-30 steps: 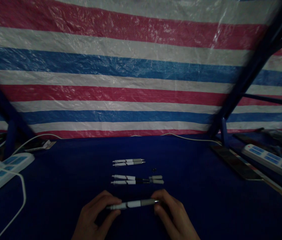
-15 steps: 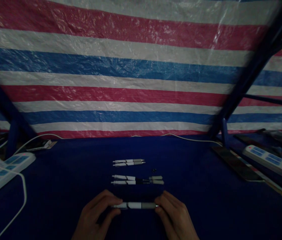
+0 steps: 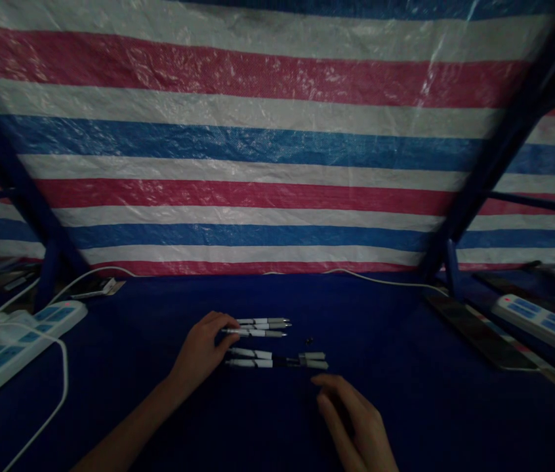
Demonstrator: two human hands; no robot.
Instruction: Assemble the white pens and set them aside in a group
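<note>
My left hand (image 3: 207, 344) pinches the rear end of a white and grey pen (image 3: 260, 334), which lies just in front of two similar pens (image 3: 267, 321) at the middle of the blue table. Nearer to me lie two pens taken apart: white barrels (image 3: 252, 363) on the left, dark inner parts between, and grey front pieces (image 3: 314, 364) on the right. Some tiny dark parts (image 3: 309, 340) sit behind the grey pieces. My right hand (image 3: 351, 416) is nearest to those grey pieces, with its thumb and forefinger apart and nothing between them.
A white power strip (image 3: 26, 351) with cables stands at the left. At the right are a dark flat phone-like object (image 3: 484, 334) and another power strip (image 3: 546, 321). Blue metal posts and a striped sheet (image 3: 258, 196) rise behind the table.
My left hand has carried the pen forward to the two pens at the back. My right hand has let go of the pen's front end and opened. The view has shifted slightly.
</note>
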